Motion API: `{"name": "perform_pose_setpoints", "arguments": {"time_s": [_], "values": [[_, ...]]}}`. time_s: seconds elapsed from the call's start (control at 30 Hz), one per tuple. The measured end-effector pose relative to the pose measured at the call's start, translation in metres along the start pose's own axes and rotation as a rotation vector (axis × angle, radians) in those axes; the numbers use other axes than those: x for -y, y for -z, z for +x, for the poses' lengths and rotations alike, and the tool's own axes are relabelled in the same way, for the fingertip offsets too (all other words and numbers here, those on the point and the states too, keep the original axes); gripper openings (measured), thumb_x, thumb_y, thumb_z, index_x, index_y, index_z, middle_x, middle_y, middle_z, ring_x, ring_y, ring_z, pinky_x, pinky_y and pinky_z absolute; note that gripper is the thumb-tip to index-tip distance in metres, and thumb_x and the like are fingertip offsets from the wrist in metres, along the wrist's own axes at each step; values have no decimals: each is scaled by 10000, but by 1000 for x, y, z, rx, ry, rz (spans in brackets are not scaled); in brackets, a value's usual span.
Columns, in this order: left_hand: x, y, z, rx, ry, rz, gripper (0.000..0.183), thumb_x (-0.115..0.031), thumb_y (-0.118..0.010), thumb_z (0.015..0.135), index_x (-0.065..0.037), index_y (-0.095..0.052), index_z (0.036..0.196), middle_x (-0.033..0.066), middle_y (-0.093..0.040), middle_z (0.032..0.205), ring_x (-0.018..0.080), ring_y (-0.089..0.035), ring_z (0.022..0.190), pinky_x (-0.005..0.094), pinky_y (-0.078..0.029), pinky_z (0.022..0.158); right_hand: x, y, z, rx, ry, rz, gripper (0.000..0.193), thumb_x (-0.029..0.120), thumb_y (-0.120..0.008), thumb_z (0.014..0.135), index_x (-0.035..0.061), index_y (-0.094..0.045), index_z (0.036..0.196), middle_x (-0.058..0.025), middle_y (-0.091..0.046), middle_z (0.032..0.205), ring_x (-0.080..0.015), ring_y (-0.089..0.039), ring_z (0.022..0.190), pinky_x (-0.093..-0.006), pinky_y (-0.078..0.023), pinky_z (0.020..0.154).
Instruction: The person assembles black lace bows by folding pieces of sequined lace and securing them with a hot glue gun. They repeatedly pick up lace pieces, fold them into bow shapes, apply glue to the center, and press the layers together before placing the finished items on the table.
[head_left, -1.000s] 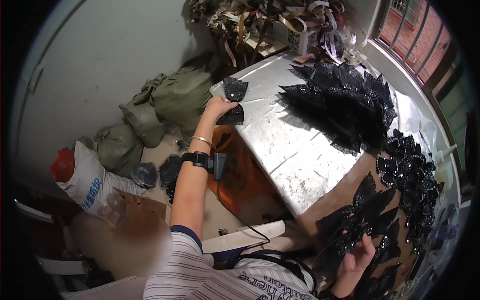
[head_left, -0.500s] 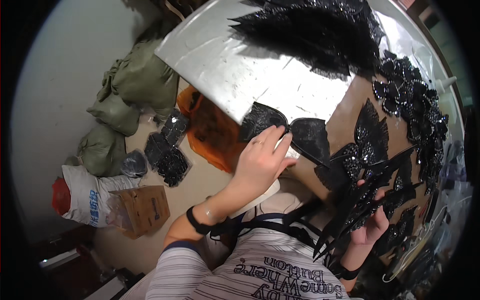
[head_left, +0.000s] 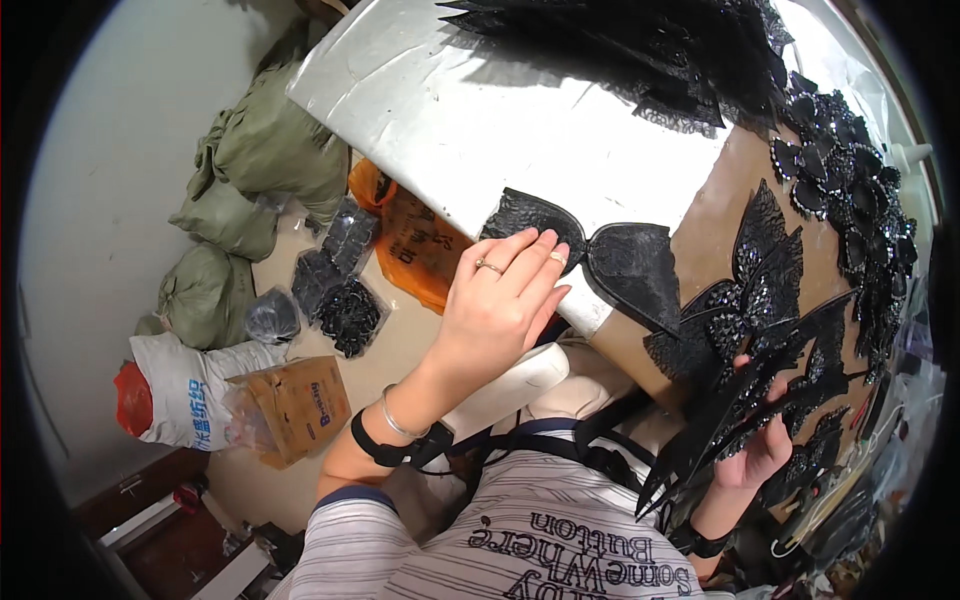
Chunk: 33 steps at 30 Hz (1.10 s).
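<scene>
A black two-cup lace bodice piece (head_left: 628, 272) lies across the near edge of the silver-white work surface. Fingers stretched out, my left hand (head_left: 508, 290) rests on its left cup. At the right, my right hand (head_left: 755, 440) is closed round a black beaded appliqué (head_left: 715, 415) with long pointed leaf shapes, which hides part of the fingers. Just beyond it, another sequined black leaf appliqué (head_left: 745, 290) lies on the brown part of the table.
Black ruffled lace pieces (head_left: 640, 60) spread over the far side. Sparkling black flower appliqués (head_left: 840, 180) line the right edge. On the floor at left are green sacks (head_left: 280, 145), an orange bag (head_left: 410, 240), clear packs of black trims (head_left: 348, 312) and a cardboard box (head_left: 300, 405).
My left hand has slid slightly left and down, its fingers now flatter on the left cup. The view has shifted a little. My right hand still holds the appliqué.
</scene>
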<state>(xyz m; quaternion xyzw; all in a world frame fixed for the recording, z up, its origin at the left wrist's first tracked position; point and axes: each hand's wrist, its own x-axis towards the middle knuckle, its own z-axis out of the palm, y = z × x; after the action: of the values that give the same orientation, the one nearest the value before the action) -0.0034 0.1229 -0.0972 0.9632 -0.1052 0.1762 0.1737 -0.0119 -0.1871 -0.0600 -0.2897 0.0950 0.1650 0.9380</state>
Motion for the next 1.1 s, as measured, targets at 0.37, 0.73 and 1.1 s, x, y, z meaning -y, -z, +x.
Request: {"name": "perform_pose_setpoints", "arguments": {"time_s": [0.37, 0.73, 1.1], "values": [[18, 9, 25, -90, 0, -292, 175, -61, -738, 713, -45, -691, 881, 77, -678, 860, 230, -637, 775, 319, -511, 690, -5, -7, 2, -51, -24, -19, 340, 111, -682, 764, 15, -498, 1033, -369, -377, 1304, -462, -622, 928, -501, -544, 822], [-40, 46, 43, 369, 674, -1599, 240, -67, -557, 937, 58, -630, 1129, 90, -685, 1023, 116, -633, 919, 237, -495, 839, -6, -25, 10, 122, -134, -10, 298, 139, -669, 779, 29, -530, 1019, -370, -404, 1290, -454, -613, 940, -509, -521, 842], [-93, 52, 52, 546, 627, -1978, 370, 67, -575, 869, 71, -519, 1235, 120, -606, 1170, 133, -586, 1062, 263, -476, 927, -13, -11, 0, -178, -277, 205, 335, 138, -446, 926, -36, -552, 1192, -216, -620, 1147, -299, -625, 1032, -423, -497, 938]]}}
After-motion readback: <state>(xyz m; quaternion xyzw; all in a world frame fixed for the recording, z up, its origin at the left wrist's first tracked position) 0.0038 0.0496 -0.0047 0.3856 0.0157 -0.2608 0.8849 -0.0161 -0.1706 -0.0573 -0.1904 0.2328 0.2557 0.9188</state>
